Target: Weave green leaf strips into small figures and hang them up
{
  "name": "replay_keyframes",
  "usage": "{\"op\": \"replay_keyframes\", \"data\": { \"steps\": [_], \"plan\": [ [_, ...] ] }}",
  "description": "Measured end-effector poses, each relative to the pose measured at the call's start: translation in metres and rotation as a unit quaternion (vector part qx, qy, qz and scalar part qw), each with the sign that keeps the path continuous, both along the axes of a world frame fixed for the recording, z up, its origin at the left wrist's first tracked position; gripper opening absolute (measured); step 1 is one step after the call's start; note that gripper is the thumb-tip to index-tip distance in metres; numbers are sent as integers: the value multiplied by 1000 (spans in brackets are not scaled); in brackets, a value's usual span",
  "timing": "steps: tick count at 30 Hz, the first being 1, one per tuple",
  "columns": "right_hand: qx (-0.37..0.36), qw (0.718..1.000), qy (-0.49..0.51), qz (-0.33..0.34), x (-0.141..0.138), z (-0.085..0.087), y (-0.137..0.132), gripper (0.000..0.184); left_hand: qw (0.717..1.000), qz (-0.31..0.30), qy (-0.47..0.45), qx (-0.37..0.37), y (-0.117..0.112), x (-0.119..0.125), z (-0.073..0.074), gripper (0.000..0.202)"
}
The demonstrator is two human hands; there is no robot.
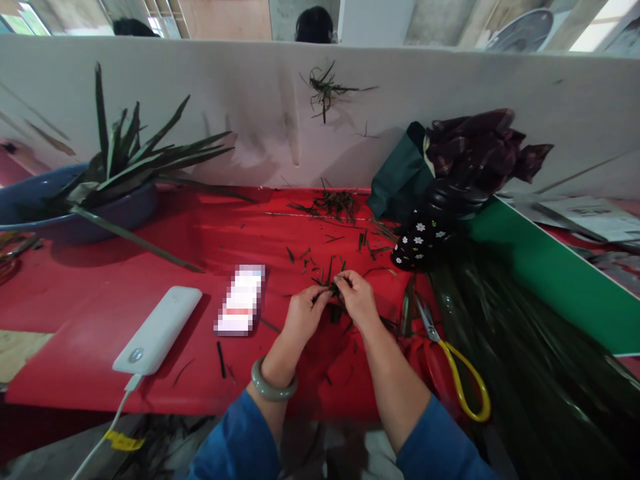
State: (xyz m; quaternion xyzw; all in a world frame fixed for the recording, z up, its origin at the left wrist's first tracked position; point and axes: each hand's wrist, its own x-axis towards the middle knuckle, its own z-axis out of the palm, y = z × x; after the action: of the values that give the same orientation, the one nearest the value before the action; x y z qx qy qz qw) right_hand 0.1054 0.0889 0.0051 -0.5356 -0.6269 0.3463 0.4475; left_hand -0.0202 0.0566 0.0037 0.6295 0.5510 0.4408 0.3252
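Observation:
My left hand [306, 312] and my right hand [357, 298] meet over the red tabletop, fingertips pinched together. Between them is a small bundle of dark green leaf strips [334, 289], mostly covered by the fingers; its exact shape cannot be made out. Short cut leaf bits [307, 257] lie scattered around and beyond the hands. To the right of my right hand rest scissors [463, 380] with yellow handles, blades pointing away. Left of my left hand lies a phone [241, 300] with a lit screen.
A blue basin [115, 212] with long green leaves stands at the left. A white power bank [157, 330] with a cable lies nearer. On the right are a dark green bag [403, 175], a flowered black cloth [417, 243] and long dark leaves [530, 360]. A white partition [240, 113] rises behind.

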Motion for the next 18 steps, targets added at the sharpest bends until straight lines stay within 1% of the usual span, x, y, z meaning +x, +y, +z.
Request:
{"op": "replay_keyframes", "data": {
  "steps": [3,5,7,10,13,18],
  "plan": [
    [-5,999,-4,36,-3,-2,0,20,1000,11,25,-5,1,-2,2,25],
    [-2,999,-16,50,-5,-2,-1,19,1000,14,25,-12,2,-2,3,22],
    [4,998,-33,53,-6,-2,-1,18,1000,10,-3,-16,4,-2,2,17],
    [14,997,-48,53,-7,-1,-2,17,999,-8,-40,-19,6,-1,1,23],
    [17,998,-51,43,-6,-1,-3,18,998,-36,-32,-32,5,-1,1,25],
    [18,998,-61,-4,-4,-2,-4,18,998,-45,-17,-36,7,0,3,23]
  ]
}}
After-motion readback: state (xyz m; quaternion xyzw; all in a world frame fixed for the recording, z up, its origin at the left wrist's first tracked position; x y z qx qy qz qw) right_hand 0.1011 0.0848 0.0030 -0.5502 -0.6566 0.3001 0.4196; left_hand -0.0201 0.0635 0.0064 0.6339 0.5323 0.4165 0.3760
